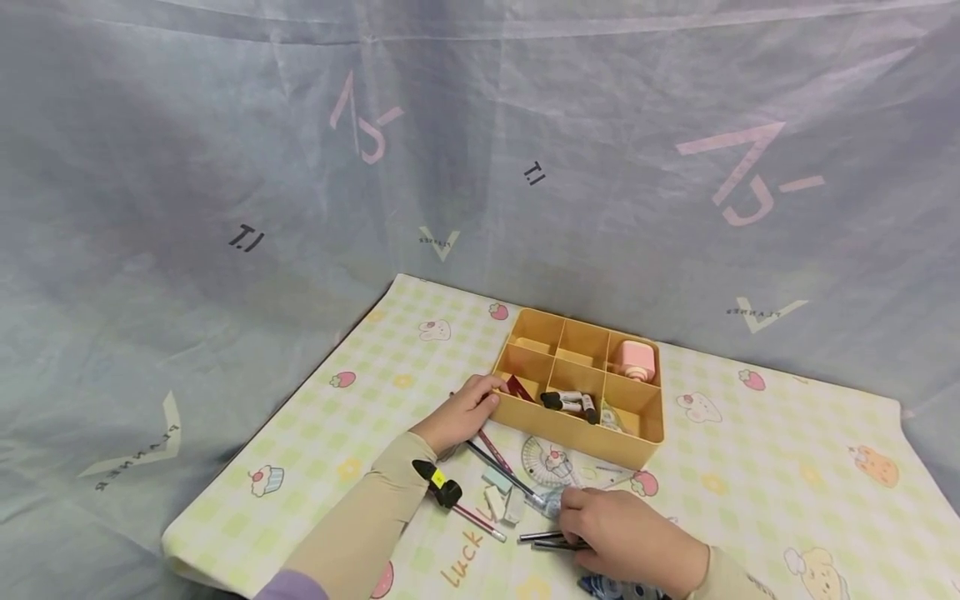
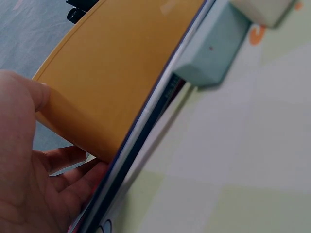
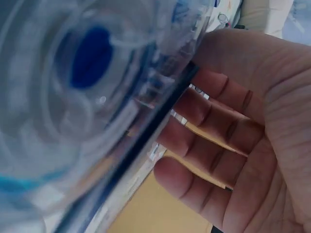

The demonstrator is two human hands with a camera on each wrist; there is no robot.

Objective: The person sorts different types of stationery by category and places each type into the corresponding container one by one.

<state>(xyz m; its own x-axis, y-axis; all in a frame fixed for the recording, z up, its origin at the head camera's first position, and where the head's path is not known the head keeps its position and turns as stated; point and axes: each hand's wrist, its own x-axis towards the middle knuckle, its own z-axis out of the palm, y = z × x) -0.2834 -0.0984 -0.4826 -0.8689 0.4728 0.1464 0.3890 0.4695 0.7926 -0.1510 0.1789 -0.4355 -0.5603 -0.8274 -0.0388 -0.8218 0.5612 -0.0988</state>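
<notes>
My left hand [image 1: 467, 414] grips the left front corner of a yellow compartment box [image 1: 581, 439]. In the left wrist view its thumb lies on the box's wall, with the other fingers around the edge. My right hand [image 1: 626, 533] is in front of the box, its fingertips pinching a clear bluish correction tape [image 1: 551, 502]. Partly under that hand lie thin dark sticks [image 1: 543, 537]. A second clear tape dispenser with a blue hub [image 3: 92, 57] is close to the right wrist camera. Pencils [image 1: 501, 460] and several erasers [image 1: 495, 502] lie between the hands.
Inside the box are a dark red piece [image 1: 519, 388], black-and-white cylinders [image 1: 570, 402], a pink cube-like item [image 1: 637, 360] and a small clear item [image 1: 611, 418]. A clear protractor [image 1: 536, 458] lies before the box. Grey curtain [image 1: 480, 167] hangs behind the patterned tablecloth [image 1: 750, 467].
</notes>
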